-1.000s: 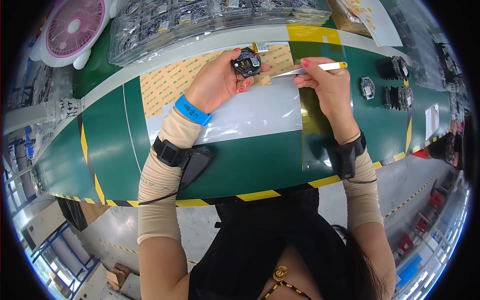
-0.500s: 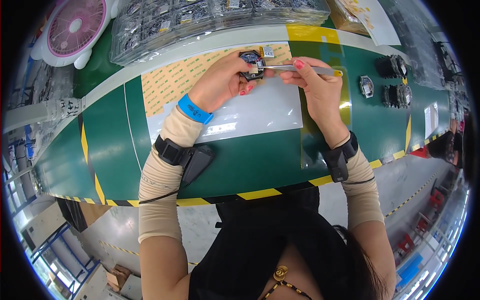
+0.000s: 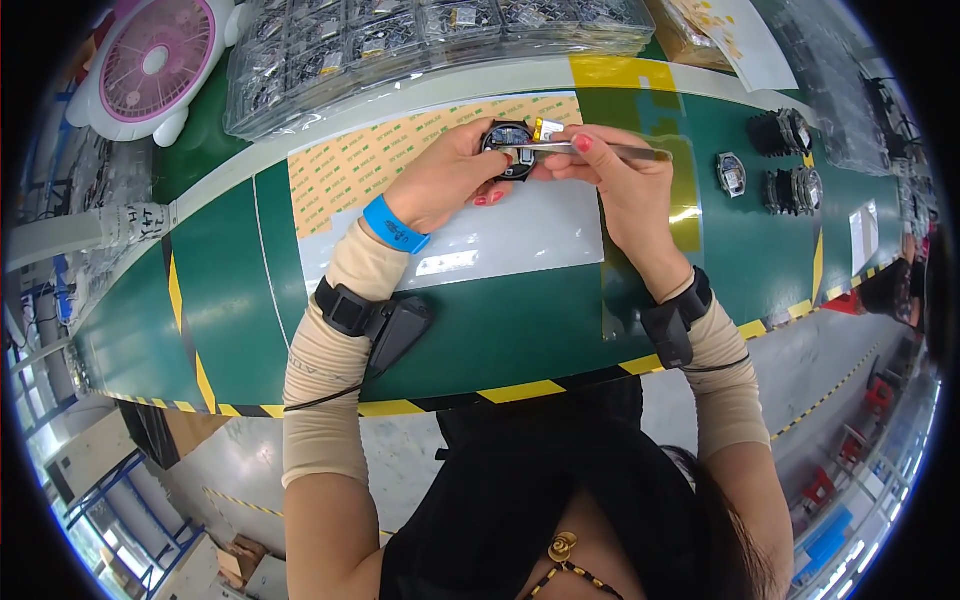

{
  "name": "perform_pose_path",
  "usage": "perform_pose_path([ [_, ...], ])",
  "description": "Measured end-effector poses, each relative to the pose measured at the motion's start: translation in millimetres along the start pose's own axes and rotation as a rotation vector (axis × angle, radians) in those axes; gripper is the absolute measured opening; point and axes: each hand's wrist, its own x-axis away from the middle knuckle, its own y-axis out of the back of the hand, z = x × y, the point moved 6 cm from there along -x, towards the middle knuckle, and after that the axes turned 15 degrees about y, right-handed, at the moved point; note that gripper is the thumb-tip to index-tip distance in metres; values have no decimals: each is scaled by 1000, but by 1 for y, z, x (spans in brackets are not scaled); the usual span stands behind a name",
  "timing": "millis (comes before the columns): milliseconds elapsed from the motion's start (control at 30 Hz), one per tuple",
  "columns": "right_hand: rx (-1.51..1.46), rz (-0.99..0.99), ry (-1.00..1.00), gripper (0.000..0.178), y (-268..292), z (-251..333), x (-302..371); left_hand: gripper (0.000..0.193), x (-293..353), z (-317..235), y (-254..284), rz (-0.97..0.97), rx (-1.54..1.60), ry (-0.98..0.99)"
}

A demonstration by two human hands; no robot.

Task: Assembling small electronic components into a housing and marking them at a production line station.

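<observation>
My left hand (image 3: 447,180) is closed round the side of an opened round black watch case (image 3: 513,168), its thumb over the inside. Small electronic parts show in the case. Pinched in my right hand (image 3: 630,180) is a pair of metal tweezers (image 3: 635,152), its tips reaching into the case; whether they grip a part there is too small to tell. A small silver battery (image 3: 548,129) with a yellow end sits just beyond the case, close to my right fingers. Beneath both hands lies a sheet of printed tan adhesive backing (image 3: 350,165) on a glossy white sheet (image 3: 500,240).
Clear plastic trays (image 3: 400,55) full of small parts stand at the back. To the right lie a single watch case (image 3: 731,175) and rows of watch cases (image 3: 794,191). A pink and white fan (image 3: 155,62) is at the far left. Yellow-black tape (image 3: 520,391) marks the table edge.
The watch case has turned and moved slightly toward me. The tweezers now reach further across it, and my right hand has come closer to the left. The battery sits further right and lower.
</observation>
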Motion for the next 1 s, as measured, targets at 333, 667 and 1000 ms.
perform_pose_path([
  [333, -280, -132, -238, 26, 11, -20, 3, 24, 4, -3, -9, 40, -60, 5],
  [667, -270, -152, -242, 27, 14, -17, 3, 32, 8, -4, -15, 58, -16, 17],
  [1000, -234, -122, -243, 27, 13, -11, 3, 40, 11, -9, -26, 28, -169, -31],
])
